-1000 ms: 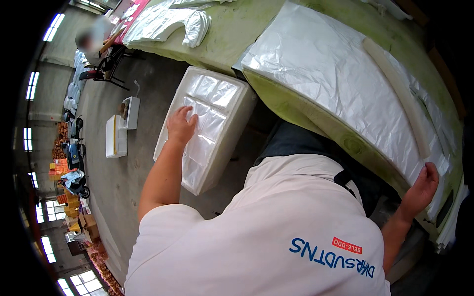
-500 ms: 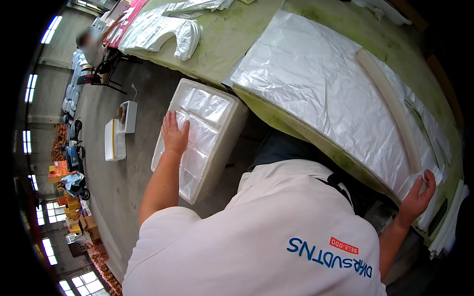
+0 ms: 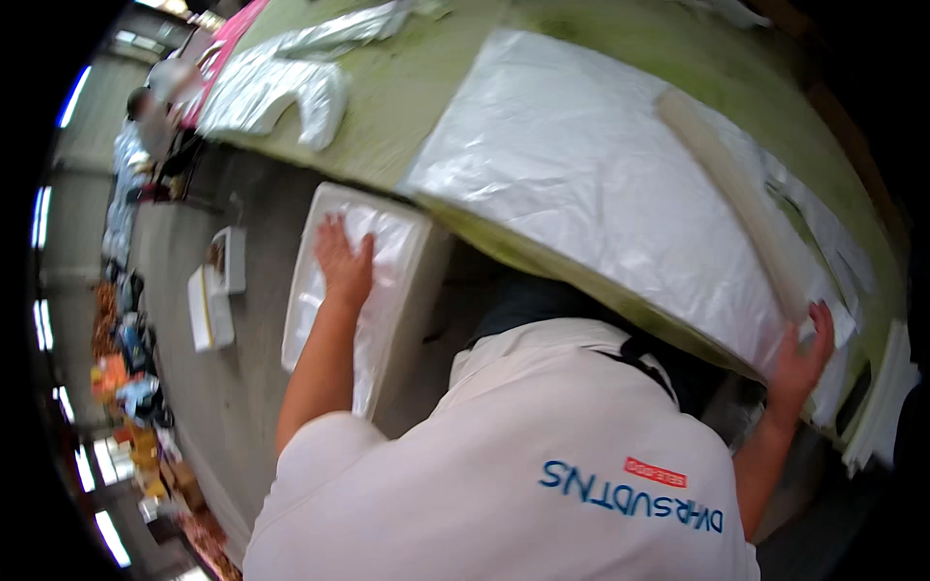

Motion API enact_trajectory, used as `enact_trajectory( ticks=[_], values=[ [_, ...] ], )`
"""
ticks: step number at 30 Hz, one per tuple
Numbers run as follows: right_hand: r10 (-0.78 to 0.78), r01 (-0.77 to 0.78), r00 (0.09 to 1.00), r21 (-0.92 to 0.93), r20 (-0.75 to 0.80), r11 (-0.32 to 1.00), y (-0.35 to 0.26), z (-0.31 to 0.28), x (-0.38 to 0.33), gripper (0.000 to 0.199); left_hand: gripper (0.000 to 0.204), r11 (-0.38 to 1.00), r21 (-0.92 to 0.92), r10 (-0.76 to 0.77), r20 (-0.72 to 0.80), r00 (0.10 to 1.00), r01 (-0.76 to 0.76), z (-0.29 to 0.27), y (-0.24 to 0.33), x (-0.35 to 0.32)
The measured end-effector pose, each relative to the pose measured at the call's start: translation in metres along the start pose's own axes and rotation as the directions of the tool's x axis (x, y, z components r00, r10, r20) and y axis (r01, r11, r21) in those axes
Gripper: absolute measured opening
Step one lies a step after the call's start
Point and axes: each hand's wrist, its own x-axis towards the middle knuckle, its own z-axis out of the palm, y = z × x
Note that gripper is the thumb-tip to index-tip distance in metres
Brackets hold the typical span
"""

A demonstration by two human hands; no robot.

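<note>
My left hand (image 3: 345, 261) rests with fingers spread on the plastic-covered top of a white foam box (image 3: 387, 242), which stands beside the table. To the right, my right hand (image 3: 804, 353) has thumb and fingers apart at the near edge of a stack of clear-white plastic film sheets (image 3: 581, 155). Just beyond that hand is the end of a long, pale, slightly curved strip (image 3: 731, 198) lying across the film. I cannot tell whether the fingertips touch the strip. Neither hand grips anything.
The green-stained table (image 3: 387, 145) carries more silvery film (image 3: 281, 92) at the far left. On the floor are small white foam boxes (image 3: 211, 305). People (image 3: 155, 116) are at the far left. White strips (image 3: 882, 397) lie at the table's right end, and scooters (image 3: 136, 339) stand along the wall.
The whole view has shifted and blurred. My left hand has slid toward the far end of the foam box. My right hand stays by the strip's end.
</note>
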Motion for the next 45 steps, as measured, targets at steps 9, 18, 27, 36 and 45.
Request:
enact_trajectory(
  ticks=[9, 18, 27, 36, 45],
  values=[
    [0.102, -0.111, 0.975, 0.031, 0.197, 0.993, -0.02, -0.01, 0.012, 0.048, 0.061, 0.605, -0.606, 0.463, -0.26, 0.848, -0.516, -0.058, 0.197, 0.006],
    [0.299, -0.45, 0.75, 0.124, 0.59, 0.884, -0.079, -0.027, -0.029, 0.056, 0.071, 0.165, -0.815, 0.905, -0.099, 0.414, -0.556, -0.053, 0.43, -0.026],
    [0.211, -0.648, 0.663, 0.408, 0.719, 0.643, -0.075, -0.012, -0.058, 0.075, 0.076, 0.319, -0.66, 0.917, 0.032, 0.399, -0.681, -0.033, 0.473, -0.058],
    [0.045, -0.595, 0.718, 0.577, 0.695, 0.56, -0.059, 0.0, -0.076, 0.087, 0.073, 0.319, -0.516, 0.932, 0.018, 0.363, -0.795, -0.047, 0.475, -0.054],
    [0.247, -0.542, 0.837, 0.676, 0.488, 0.5, -0.051, -0.007, -0.106, 0.054, 0.034, 0.091, -0.639, 0.994, 0.108, 0.027, -0.763, -0.066, 0.552, -0.074]
  ],
)
